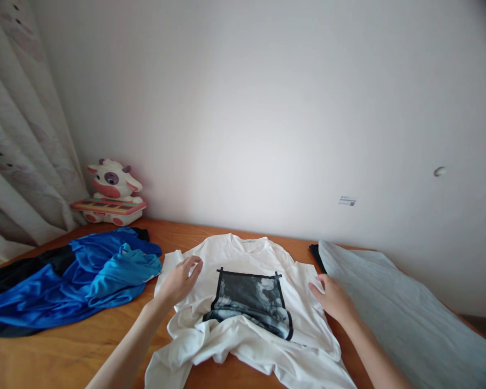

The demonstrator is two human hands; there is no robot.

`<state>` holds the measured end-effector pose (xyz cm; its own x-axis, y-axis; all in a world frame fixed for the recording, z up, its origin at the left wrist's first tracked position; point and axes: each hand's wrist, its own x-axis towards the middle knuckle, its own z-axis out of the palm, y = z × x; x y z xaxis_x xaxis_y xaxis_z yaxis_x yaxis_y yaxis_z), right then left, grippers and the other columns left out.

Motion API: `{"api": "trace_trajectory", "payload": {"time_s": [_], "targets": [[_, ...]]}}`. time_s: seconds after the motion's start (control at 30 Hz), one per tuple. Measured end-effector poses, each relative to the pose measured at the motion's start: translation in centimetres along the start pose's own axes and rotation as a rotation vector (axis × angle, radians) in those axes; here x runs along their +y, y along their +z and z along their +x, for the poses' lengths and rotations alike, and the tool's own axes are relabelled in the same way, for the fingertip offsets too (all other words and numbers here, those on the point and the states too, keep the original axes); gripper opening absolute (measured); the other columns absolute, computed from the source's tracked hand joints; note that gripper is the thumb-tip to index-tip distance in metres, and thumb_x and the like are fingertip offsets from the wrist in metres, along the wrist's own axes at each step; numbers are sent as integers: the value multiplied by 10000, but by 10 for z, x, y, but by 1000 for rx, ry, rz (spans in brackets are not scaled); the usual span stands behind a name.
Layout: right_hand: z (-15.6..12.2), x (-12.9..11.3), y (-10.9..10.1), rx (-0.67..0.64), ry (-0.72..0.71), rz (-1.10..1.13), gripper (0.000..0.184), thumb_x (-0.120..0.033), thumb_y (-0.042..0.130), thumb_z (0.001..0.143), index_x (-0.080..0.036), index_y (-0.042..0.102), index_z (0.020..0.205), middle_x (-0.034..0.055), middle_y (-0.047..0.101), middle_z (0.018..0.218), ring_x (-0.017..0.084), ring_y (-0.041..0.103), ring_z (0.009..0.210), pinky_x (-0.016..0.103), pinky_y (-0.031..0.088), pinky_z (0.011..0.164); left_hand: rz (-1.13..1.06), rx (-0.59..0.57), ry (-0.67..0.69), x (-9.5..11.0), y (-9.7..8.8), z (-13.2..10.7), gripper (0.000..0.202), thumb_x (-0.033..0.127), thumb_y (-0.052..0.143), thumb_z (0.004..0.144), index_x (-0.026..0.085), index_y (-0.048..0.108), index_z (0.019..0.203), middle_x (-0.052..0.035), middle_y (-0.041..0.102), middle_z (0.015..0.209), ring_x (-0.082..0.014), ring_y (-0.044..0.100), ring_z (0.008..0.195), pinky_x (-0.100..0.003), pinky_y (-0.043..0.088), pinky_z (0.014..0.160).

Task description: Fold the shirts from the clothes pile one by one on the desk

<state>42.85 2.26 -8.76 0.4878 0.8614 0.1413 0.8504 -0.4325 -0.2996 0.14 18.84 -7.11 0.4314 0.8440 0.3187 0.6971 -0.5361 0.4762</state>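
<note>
A white T-shirt (243,256) with a dark, black-framed print (249,294) on its chest lies in front of me, neckline toward the wall. Its upper part is spread out, while the lower part is bunched in folds. My left hand (184,278) is over the shirt's left sleeve area, fingers loosely bent and apart, with nothing seen in them. At the right sleeve is my right hand (332,297), its thumb apart from the fingers and no cloth visibly pinched. Whether either hand touches the fabric, I cannot tell.
Crumpled blue clothing (101,270) with black cloth lies on the wooden surface (85,346) at left. Behind it sits a cow-shaped toy keyboard (111,197) by the curtain (20,140). Grey cloth (405,308) lies flat at right. A white wall (259,119) borders the back.
</note>
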Motion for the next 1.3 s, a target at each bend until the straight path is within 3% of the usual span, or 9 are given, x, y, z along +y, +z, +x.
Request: {"api": "trace_trajectory", "payload": {"time_s": [0.13,0.3,0.4,0.6,0.73,0.87,0.97,1.1,1.3], "targets": [[13,6,17,-39,38,10,480,-295,577,862,-139,567,1316,190,638,1352,294,626,1217,357,462,976,321,-135,-43,-22,16,4,497,429,387,985,166,521,1384,-173,593,1433,-341,550,1320,-547,427,1060],[13,35,8,-213,101,26,283,-163,713,649,-219,697,926,32,771,824,256,734,810,293,514,722,549,-150,-151,-38,14,-8,488,430,438,961,173,585,1349,-213,522,1491,-434,493,1345,-717,364,1036],[20,40,2,-208,73,27,302,-295,784,640,-212,694,916,59,777,965,265,719,912,290,514,768,526,-75,-92,-38,19,-10,438,389,462,960,201,612,1326,-208,544,1471,-445,489,1343,-802,257,1055],[46,23,15,-104,123,-21,506,-556,580,877,-94,683,1057,204,745,1036,304,711,961,333,502,790,390,-42,245,-43,39,-10,438,425,492,973,236,618,1347,-126,604,1437,-306,548,1324,-496,416,1115],[61,21,10,-160,86,-47,260,-434,706,799,-190,668,718,86,739,766,250,700,764,294,463,672,409,-24,207,-53,45,-15,581,598,535,926,270,586,1403,-118,547,1503,-364,499,1374,-550,395,1119],[67,19,-10,28,130,-121,298,-347,638,846,-176,655,1090,167,711,1136,304,658,1056,357,468,832,363,24,188,-47,41,-9,504,538,533,935,244,626,1334,-137,579,1463,-356,530,1341,-542,401,1111],[45,3,-24,164,28,-102,390,-391,638,846,-180,610,1172,185,668,1229,320,629,1128,380,472,885,259,30,193,-24,20,-4,347,451,475,961,213,692,1091,-124,707,1215,-297,643,1157,-445,481,1010],[-30,-26,-42,-58,-260,106,387,-505,450,967,-237,600,731,51,698,769,209,662,740,288,484,702,143,-231,87,20,-29,-30,463,520,365,1008,222,632,774,-28,686,736,-199,658,693,-306,487,672],[-140,-26,-32,-234,-556,252,409,-538,732,803,-355,685,1165,41,755,1099,256,728,963,312,584,832,115,-327,253,40,-44,-115,469,541,762,736,347,684,1156,-43,703,1233,-293,659,1086,-381,535,916]]}}
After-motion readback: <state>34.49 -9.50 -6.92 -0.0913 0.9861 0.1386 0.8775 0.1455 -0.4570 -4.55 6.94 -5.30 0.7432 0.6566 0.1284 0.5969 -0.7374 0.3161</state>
